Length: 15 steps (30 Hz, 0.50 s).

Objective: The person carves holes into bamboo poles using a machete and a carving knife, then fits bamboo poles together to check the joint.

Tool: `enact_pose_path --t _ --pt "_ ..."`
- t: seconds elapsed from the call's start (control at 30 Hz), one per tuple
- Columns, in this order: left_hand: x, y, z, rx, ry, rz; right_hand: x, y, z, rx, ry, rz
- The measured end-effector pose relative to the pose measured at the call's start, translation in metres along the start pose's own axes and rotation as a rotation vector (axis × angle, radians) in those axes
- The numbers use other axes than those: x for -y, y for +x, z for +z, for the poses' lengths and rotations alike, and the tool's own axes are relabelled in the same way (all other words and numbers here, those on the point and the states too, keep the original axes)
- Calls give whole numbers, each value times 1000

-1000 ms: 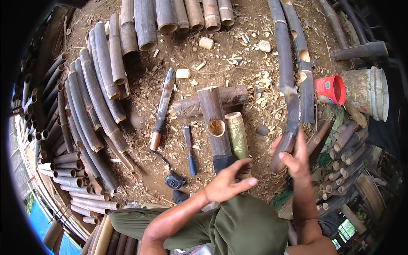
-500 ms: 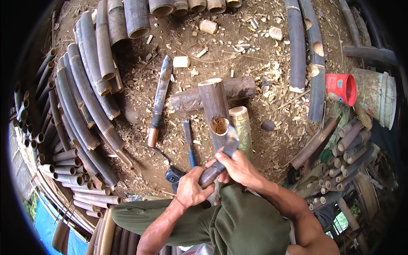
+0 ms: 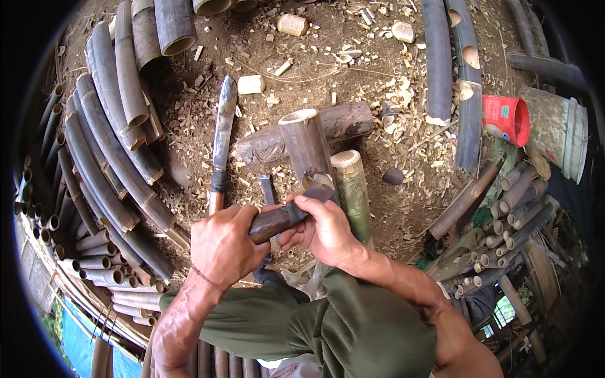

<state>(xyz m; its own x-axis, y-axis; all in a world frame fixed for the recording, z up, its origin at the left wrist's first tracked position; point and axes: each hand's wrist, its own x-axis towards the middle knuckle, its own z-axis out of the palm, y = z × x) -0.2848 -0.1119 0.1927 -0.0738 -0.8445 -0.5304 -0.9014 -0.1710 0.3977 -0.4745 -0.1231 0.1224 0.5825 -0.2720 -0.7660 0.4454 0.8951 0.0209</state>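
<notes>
A short knife (image 3: 268, 225) with a dark wooden handle is held slantwise above my lap. My left hand (image 3: 225, 244) is closed around the butt of its handle. My right hand (image 3: 324, 228) grips it near the blade, thumb along the top. The broad blade points away over the near end of a brown bamboo section (image 3: 304, 142), covering the notch there; whether they touch I cannot tell. That bamboo leans across a thick log (image 3: 346, 121). Beside it stands a green bamboo piece (image 3: 353, 192). A chisel (image 3: 268, 189) lies partly hidden behind my hands.
Left of the log lies a machete (image 3: 224, 123). Long bamboo poles (image 3: 123, 151) fan out at the left; others (image 3: 439, 63) lie at the right. A red bucket (image 3: 504, 120) and a pale bucket (image 3: 558, 133) sit far right. Cut bamboo pieces (image 3: 251, 84) and shavings litter the dirt.
Both hands have risen with the knife, the left hand also shifting left, and the knife now lies flatter. The view has shifted slightly, so the surroundings appear farther left and up.
</notes>
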Motion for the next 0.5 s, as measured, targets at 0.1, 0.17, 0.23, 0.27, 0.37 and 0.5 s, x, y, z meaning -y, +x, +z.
enact_pose_path --t 0.1,0.17,0.23,0.27,0.37,0.5 --pt "-9 -1 -5 -23 10 24 -4 -6 0 -26 -11 -12" --pt "-2 -10 22 -13 -116 -89 -1 -7 5 -78 -196 -52" --pt "7 -36 50 39 -330 -293 -6 2 5 -28 -453 73" --pt "10 -41 58 35 -438 -361 -8 5 7 -56 -540 97" --pt "8 -28 36 -12 -245 -219 -4 3 5 -14 -310 60" --pt "-13 16 -13 95 82 46 7 -2 -6 64 39 -25"
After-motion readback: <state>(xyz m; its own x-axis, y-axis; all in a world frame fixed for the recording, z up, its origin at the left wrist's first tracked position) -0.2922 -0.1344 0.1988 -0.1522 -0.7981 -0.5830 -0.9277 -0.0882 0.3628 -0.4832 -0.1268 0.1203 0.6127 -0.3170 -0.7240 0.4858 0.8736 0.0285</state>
